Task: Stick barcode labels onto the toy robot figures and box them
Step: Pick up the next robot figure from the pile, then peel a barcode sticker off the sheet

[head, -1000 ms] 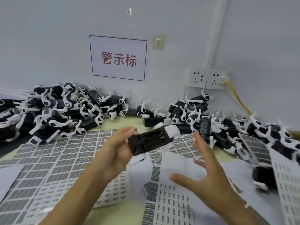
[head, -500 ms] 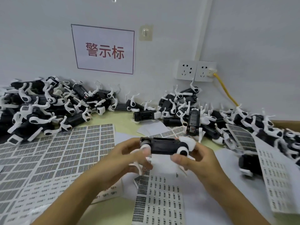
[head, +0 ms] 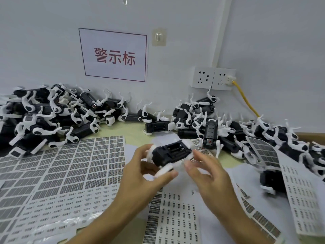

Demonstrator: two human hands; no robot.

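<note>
Both forearms raised over label sheets (head: 73, 166), left hand (head: 140, 175) gripping black-and-white toy robot (head: 171, 153), right hand (head: 209, 175) fingers loosely spread, touching its end

Table (head: 133, 132) w/ label sheets (head: 73, 166) & toy robots (head: 52, 113) (heaped).

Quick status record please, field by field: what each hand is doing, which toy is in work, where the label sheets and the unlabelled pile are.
left hand: grips the held toy robot from its left end
right hand: at the toy's right end, fingers blurred; grip unclear
held toy robot: black body, white legs, held above the table
label sheets: spread flat, left of the hands
toy pile: heaped along the wall
box: none seen
wall sign: above the pile
</note>
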